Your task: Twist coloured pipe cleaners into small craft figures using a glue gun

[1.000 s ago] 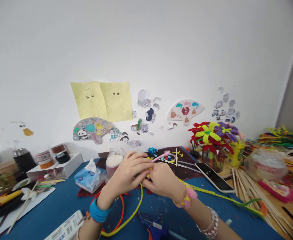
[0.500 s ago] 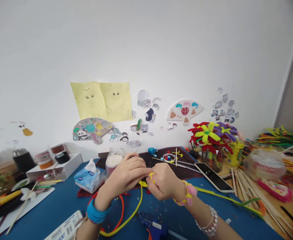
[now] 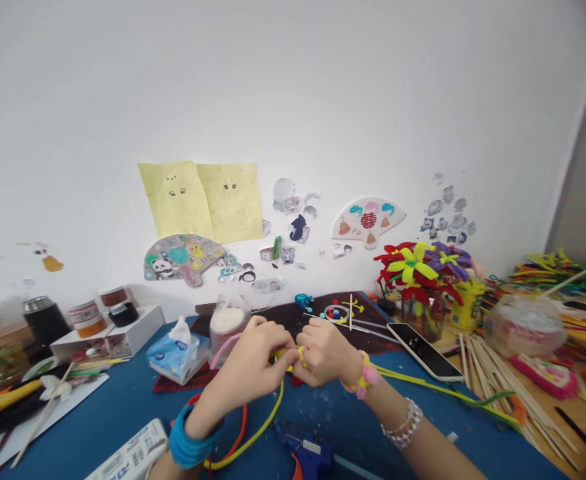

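- The person's left hand point(image 3: 265, 355) is beyond the blue glue gun point(image 3: 309, 450), its thumb and fingers pinched at the yellow fuzzy piece point(image 3: 301, 356).
- The right hand point(image 3: 327, 350), also beyond the glue gun, meets the left, with its fingers curled in against that same piece; the fingers cover much of it, so its full shape cannot be told.
- A pink fuzzy stem point(image 3: 225, 349) arches beside the left hand, beyond and left of the glue gun; it may be part of the work, though its end is hidden.
- Left of the glue gun curve a yellow stem point(image 3: 271, 417) and a red stem point(image 3: 241, 430).
- Beyond it to the right lies a phone point(image 3: 425, 352).
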Tool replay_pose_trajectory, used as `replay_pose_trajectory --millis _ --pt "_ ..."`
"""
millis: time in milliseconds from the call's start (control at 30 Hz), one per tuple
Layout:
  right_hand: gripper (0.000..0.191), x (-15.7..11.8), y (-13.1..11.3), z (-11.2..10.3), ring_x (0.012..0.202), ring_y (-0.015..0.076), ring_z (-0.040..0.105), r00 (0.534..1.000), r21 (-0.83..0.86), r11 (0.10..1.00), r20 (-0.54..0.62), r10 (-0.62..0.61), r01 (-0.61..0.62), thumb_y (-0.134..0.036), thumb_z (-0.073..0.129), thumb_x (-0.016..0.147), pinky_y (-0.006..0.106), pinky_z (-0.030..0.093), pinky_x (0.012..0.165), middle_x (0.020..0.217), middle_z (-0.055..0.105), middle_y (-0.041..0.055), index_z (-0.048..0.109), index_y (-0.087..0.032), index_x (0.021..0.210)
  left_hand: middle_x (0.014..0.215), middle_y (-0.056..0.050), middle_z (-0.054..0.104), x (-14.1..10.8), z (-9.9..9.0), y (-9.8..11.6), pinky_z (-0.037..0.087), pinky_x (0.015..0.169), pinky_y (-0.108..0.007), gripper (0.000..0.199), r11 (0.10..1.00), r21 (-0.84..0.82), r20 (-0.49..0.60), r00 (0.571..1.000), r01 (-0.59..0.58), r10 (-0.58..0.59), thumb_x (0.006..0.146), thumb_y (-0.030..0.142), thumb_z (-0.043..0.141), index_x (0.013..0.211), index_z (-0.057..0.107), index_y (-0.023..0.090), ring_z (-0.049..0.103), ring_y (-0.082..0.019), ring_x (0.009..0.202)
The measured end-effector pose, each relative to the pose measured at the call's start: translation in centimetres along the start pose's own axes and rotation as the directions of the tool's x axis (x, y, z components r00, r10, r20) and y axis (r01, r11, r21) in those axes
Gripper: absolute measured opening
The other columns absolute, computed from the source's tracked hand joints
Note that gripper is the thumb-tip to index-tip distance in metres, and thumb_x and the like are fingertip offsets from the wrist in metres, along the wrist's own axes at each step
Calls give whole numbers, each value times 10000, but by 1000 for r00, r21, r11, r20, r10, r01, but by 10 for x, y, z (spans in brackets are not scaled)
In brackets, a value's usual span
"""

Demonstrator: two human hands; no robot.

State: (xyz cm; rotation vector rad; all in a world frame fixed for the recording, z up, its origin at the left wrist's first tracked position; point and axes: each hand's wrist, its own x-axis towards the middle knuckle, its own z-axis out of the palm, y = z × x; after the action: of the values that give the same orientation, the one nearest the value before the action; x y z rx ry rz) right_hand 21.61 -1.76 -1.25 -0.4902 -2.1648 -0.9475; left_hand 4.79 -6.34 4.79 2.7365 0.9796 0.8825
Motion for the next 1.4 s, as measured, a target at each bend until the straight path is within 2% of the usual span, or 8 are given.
replay_pose_trajectory --millis 167,267,433,633,900,1167,1300,1400 --pt "263 0 2 -3 451 95 297 999 61 998 22 25 -26 -227 445 688 293 215 520 439 407 -8 412 -169 434 587 16 519 7 1 -11 348 532 -216 257 872 -415 292 946 259 -142 850 287 479 677 582 126 429 -98 547" --pt "295 4 0 -12 433 78 189 982 239 962 161 97 -134 -197 418 691 272 199 499 409 306 -43 311 -167 418 741 -21 610 7 -3 -16 420 635 -225 228 855 -494 254 967 155 -29 870 295 481 803 619 126 521 -123 681" --pt "336 8 -1 -26 436 64 133 933 668 697 361 6 -263 -198 347 721 218 213 460 432 164 -63 134 -170 462 893 -43 642 2 -4 -19 441 715 -249 150 954 -264 30 987 -142 156 897 242 481 956 598 170 567 -137 786" --pt "322 8 4 -32 446 58 191 924 842 433 380 -53 -321 -222 313 763 199 256 467 466 200 -60 145 -195 490 805 -53 632 0 -1 -25 400 655 -273 184 865 192 -46 877 -463 479 917 226 468 1053 576 166 545 -146 720" --pt "315 9 -9 -20 385 71 199 958 290 947 283 56 -141 -188 424 650 263 168 474 337 286 -38 275 -163 373 669 -19 613 -2 -7 -7 397 599 -226 205 985 -158 47 996 -69 77 859 262 523 721 620 144 541 -122 624" --pt "316 0 -8 0 437 109 404 982 71 997 185 -42 29 -244 500 738 289 209 536 421 509 21 494 -168 432 458 51 445 6 1 -33 220 404 -184 168 742 -525 470 869 418 -157 737 225 567 620 597 108 317 -51 403" --pt "296 4 -8 0 507 128 459 967 34 999 252 32 -41 -258 501 785 311 238 569 505 549 27 537 -165 506 516 27 513 8 1 -46 308 448 -183 183 698 -574 505 856 429 -110 785 264 548 697 601 113 429 -74 455" --pt "233 9 -8 -5 607 145 511 918 9 982 359 171 -187 -254 477 821 312 278 615 623 592 38 588 -157 640 694 -8 604 7 -3 -49 434 598 -222 198 802 -537 331 940 261 -84 816 324 571 859 604 134 552 -119 635"
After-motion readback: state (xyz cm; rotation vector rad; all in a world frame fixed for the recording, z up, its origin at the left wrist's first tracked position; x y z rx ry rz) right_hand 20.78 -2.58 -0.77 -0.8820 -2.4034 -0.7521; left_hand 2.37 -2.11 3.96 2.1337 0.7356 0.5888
